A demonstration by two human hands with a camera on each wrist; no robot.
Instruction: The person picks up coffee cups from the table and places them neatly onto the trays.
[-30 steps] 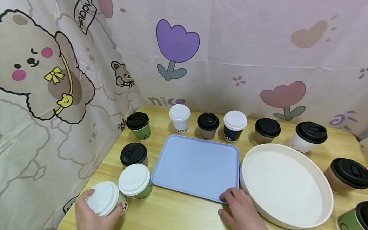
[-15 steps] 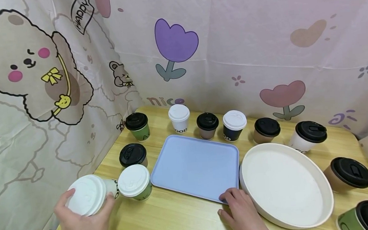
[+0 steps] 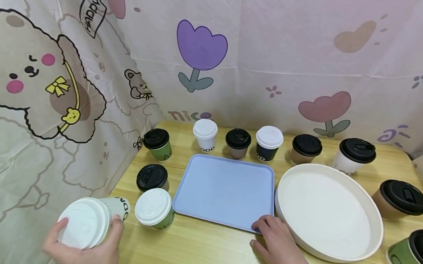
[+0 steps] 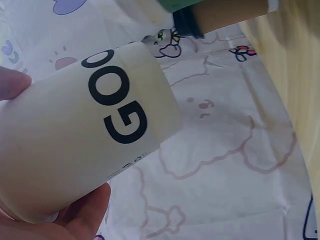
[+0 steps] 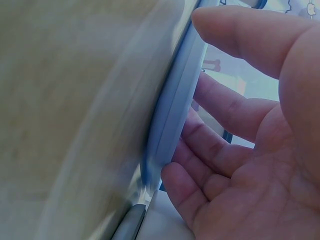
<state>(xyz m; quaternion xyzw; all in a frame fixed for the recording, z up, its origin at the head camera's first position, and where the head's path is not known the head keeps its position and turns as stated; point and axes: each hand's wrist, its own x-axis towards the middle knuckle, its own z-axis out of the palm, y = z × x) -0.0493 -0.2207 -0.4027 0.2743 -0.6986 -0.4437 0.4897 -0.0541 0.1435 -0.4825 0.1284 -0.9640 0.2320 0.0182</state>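
My left hand (image 3: 86, 260) grips a white paper cup (image 3: 86, 222) by its white lid, at the table's left edge. The cup is tipped, its base toward the right; in the left wrist view its wall (image 4: 65, 135) shows dark letters and lies between thumb and fingers. A green cup with a white lid (image 3: 153, 207) stands just right of it. My right hand (image 3: 280, 243) rests its fingertips on the near right corner of a blue rectangular tray (image 3: 224, 191). In the right wrist view, loosely bent fingers touch the tray's rim (image 5: 172, 105).
A round cream tray (image 3: 329, 213) sits right of the blue one. Behind stand several lidded cups, among them a white one (image 3: 206, 136) and a navy one (image 3: 268, 144). Left are a green cup (image 3: 157, 145) and a black-lidded cup (image 3: 152, 178); right, a brown cup (image 3: 399, 199).
My left hand has carried the white cup leftward, away from the green white-lidded cup, and tipped it over more. The right hand has stayed at the tray's corner.
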